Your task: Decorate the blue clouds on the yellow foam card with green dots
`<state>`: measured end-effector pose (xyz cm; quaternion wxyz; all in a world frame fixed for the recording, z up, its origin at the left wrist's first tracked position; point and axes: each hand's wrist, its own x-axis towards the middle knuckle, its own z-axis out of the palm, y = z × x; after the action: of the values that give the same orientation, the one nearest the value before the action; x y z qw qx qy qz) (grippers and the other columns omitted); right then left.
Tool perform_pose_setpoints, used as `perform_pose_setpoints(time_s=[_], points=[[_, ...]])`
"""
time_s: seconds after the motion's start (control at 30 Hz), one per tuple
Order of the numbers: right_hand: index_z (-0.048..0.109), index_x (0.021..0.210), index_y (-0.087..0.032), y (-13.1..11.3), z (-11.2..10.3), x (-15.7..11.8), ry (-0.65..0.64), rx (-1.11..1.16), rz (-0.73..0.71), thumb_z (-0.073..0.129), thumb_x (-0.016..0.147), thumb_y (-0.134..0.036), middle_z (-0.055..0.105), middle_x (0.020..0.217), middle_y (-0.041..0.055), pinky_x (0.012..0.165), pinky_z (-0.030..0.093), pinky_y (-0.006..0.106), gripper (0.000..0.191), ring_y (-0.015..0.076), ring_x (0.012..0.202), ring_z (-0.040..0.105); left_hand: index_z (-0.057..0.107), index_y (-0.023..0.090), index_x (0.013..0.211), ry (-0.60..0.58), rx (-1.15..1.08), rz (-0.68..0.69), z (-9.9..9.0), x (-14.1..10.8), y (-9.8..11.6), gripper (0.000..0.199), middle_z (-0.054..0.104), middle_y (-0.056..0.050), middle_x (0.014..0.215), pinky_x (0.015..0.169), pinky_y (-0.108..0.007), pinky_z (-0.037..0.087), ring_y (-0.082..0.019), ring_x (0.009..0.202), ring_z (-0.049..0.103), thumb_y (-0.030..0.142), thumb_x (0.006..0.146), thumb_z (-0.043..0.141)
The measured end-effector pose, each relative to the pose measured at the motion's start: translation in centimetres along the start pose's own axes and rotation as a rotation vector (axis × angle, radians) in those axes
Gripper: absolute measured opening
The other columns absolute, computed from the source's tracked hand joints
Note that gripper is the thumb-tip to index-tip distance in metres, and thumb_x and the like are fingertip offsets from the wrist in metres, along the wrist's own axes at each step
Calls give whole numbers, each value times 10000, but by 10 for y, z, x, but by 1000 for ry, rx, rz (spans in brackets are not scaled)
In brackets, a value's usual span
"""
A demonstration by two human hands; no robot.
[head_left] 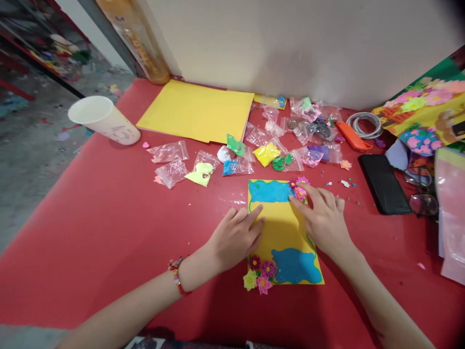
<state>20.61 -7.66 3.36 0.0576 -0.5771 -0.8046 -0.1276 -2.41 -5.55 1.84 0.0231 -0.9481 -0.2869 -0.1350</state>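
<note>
A yellow card [279, 225] lies upright before me on the red table, with blue clay patches at top and bottom and a thin green wavy edging. My left hand [236, 237] rests on its left edge, fingers extended and holding nothing. At the top right corner, the thumb and index finger of my right hand [325, 218] close around a pink clay flower [300, 193]. Magenta flowers [302, 181] sit just above it. In the bottom left corner is a cluster of clay flowers, among them a yellow one [250, 280] and a pink one [264, 284].
Small bags of coloured clay [267, 154] spread behind the card. A yellow sheet [199, 111], white paper cup [105, 118] and bottle [145, 43] stand back left. To the right are a black phone [384, 184], glasses [423, 203], orange comb-like tool [352, 136] and coiled cable [364, 126].
</note>
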Motion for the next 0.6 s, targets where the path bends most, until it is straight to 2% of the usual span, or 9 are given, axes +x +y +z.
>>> perform_pose_setpoints(time_s=[0.23, 0.3, 0.37, 0.43, 0.5, 0.53, 0.6], points=[[660, 1055, -201, -2, 8, 1, -28, -13, -58, 470, 802, -42, 595, 1267, 83, 730, 324, 359, 354, 249, 1036, 479, 623, 140, 1090, -83, 10, 15, -3, -1, 1, 270, 603, -101, 1250, 661, -350, 328, -218, 786, 462, 208, 846, 531], [660, 1067, -207, 1, 3, 2, -32, 23, -44, 460, 791, -26, 590, 1266, 89, 705, 335, 359, 386, 255, 1020, 498, 603, 126, 1116, -118, -8, 10, -2, -3, 1, 307, 584, -127, 1271, 669, -357, 348, -225, 798, 480, 192, 821, 549], [647, 1106, -218, 5, -7, 5, 21, 134, 17, 447, 806, -29, 585, 1251, 105, 698, 361, 362, 407, 246, 983, 532, 600, 128, 1086, -120, -86, -16, -2, -4, 0, 284, 578, -144, 1268, 670, -362, 367, -231, 806, 497, 164, 813, 531], [643, 1113, -225, 7, -22, 9, 142, 316, 96, 447, 847, -67, 593, 1202, 109, 725, 407, 369, 366, 213, 926, 570, 605, 141, 998, -86, -283, -68, -6, -1, -4, 218, 593, -136, 1238, 703, -366, 393, -228, 844, 519, 125, 831, 466], [678, 1019, -239, 6, -38, 15, 246, 502, 111, 490, 874, -124, 632, 1092, 84, 746, 447, 354, 264, 178, 869, 600, 588, 153, 931, -36, -600, -144, -16, 9, -8, 232, 620, -112, 1163, 779, -360, 415, -207, 913, 538, 91, 861, 376], [690, 970, -248, 5, -45, 20, 251, 560, 68, 514, 875, -141, 658, 1004, 62, 726, 457, 331, 227, 167, 847, 614, 572, 160, 937, -15, -774, -195, -23, 17, -10, 249, 630, -96, 1103, 807, -348, 419, -192, 943, 544, 88, 872, 342], [705, 891, -249, 0, -55, 31, 289, 591, -70, 576, 856, -164, 686, 853, 24, 642, 445, 287, 159, 140, 754, 624, 553, 179, 979, -11, -1068, -354, -38, 39, -14, 226, 627, -54, 961, 738, -298, 427, -160, 845, 549, 115, 857, 374]])
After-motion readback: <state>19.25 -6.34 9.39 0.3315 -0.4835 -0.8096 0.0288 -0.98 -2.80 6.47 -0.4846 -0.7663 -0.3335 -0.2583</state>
